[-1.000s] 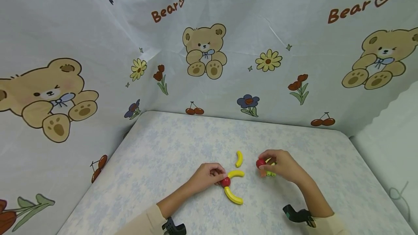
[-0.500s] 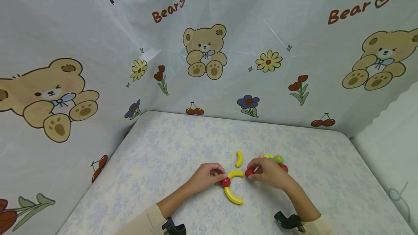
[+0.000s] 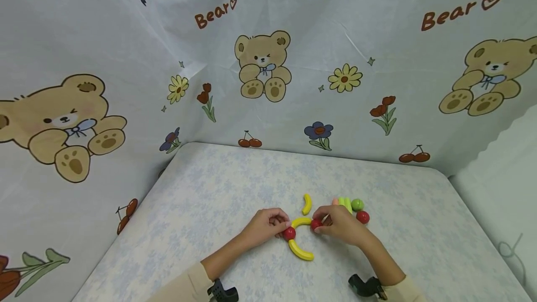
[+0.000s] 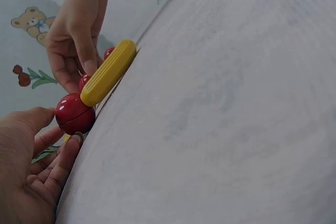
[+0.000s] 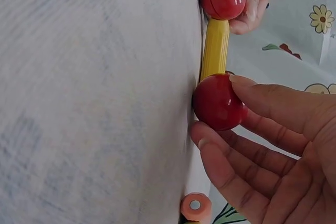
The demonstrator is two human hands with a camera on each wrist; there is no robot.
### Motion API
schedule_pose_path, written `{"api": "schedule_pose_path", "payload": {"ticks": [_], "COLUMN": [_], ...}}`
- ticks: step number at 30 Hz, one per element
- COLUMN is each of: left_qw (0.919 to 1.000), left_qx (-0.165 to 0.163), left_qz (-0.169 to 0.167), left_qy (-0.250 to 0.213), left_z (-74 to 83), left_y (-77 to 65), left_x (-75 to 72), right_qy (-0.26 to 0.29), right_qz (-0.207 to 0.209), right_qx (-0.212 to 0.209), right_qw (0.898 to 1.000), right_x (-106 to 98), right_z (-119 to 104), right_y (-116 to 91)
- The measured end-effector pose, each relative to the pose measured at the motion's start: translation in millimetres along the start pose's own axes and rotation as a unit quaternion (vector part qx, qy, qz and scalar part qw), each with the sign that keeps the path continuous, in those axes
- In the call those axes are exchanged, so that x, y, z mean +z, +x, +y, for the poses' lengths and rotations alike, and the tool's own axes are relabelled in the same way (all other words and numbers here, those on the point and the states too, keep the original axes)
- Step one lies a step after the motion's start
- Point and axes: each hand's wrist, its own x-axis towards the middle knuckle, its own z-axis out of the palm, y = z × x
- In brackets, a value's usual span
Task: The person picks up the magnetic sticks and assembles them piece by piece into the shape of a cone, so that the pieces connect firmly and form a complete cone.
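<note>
My left hand (image 3: 268,225) pinches a red ball (image 3: 290,233) between thumb and fingers. Two curved yellow magnetic rods meet that ball: an upper rod (image 3: 302,222) and a lower rod (image 3: 300,250). At the upper rod's far end, a second red ball (image 5: 219,102) is held by my right hand (image 3: 341,225) with thumb and fingertips. That ball touches the rod's end in the right wrist view. The left wrist view shows the lower yellow rod (image 4: 109,72) in front, its near end against the left hand's red ball (image 4: 75,113).
A loose curved yellow rod (image 3: 307,204) lies beyond the hands. Behind the right hand are light green rods (image 3: 345,203), a pink-orange rod (image 3: 335,201), a green ball (image 3: 357,204) and another red ball (image 3: 362,217). Bear-print cloth (image 3: 268,120) hangs behind the table (image 3: 235,176).
My right hand has carried its red ball left from the green pieces to the upper yellow rod's free end, uncovering the pieces behind. The left hand stays in place.
</note>
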Motion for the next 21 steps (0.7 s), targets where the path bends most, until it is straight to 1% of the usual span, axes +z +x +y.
{"api": "schedule_pose_path", "payload": {"ticks": [4,8,12,17,21], "left_qw": [1.0000,0.9998,0.9987,0.9950,0.9933], "left_qx": [-0.002,-0.018,-0.036,-0.060,-0.069], "left_qz": [0.000,-0.003,-0.014,-0.029,-0.037], "left_qy": [0.000,0.007,0.033,0.075,0.085], "left_z": [-1.3,-0.3,4.4,12.4,16.9], "left_y": [2.0,6.8,15.9,25.4,29.0], "left_x": [0.9,1.8,2.6,2.5,1.7], "right_qy": [-0.008,-0.012,-0.010,-0.011,-0.016], "right_qz": [0.007,0.013,0.020,0.029,0.036], "right_qx": [0.003,0.009,0.006,0.006,0.006], "right_qw": [1.000,1.000,1.000,1.000,0.999], "right_x": [0.5,0.1,0.0,1.8,2.1], "right_z": [-0.8,-0.1,2.0,4.3,4.6], "right_y": [0.3,0.1,0.3,0.8,1.2]}}
